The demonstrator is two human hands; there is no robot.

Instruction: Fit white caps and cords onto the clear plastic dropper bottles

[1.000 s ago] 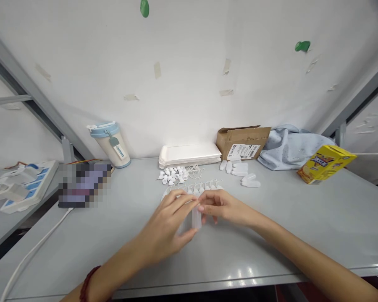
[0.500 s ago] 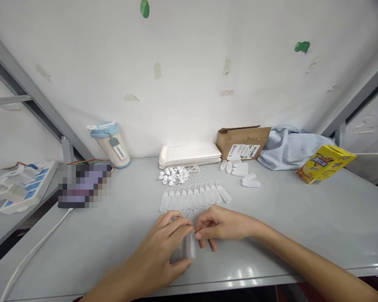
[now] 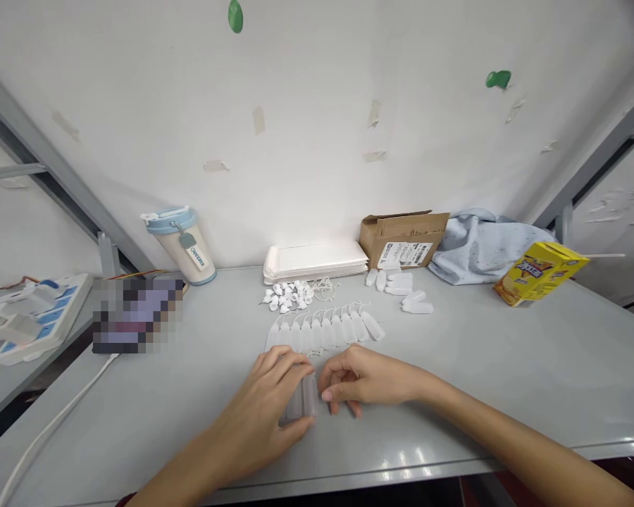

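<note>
Near the front edge of the table, my left hand [image 3: 280, 394] spans small clear plastic bottles [image 3: 309, 398] lying side by side, with its fingers at their far end and its thumb at their near end. Its palm partly hides them. Just to the right, my right hand [image 3: 346, 384] rests on its side, its fingers loosely curled and slightly apart, with nothing visible in them. Beyond both hands lies a row of similar bottles [image 3: 327, 331], each with a thin white loop at its neck.
White caps [image 3: 286, 296] and thin loops [image 3: 325, 287] lie behind the row. Further bottles [image 3: 417, 308] lie to the right, before a cardboard box [image 3: 406, 239]. A white stack [image 3: 317, 260], blue cloth [image 3: 486, 246], yellow carton [image 3: 542, 274], tumbler [image 3: 187, 250] and blurred phone [image 3: 137, 317] stand around.
The bottle at my left fingertips has moved slightly left and now lies against another one. My right hand has shifted slightly left. The whole view has also drifted a little.
</note>
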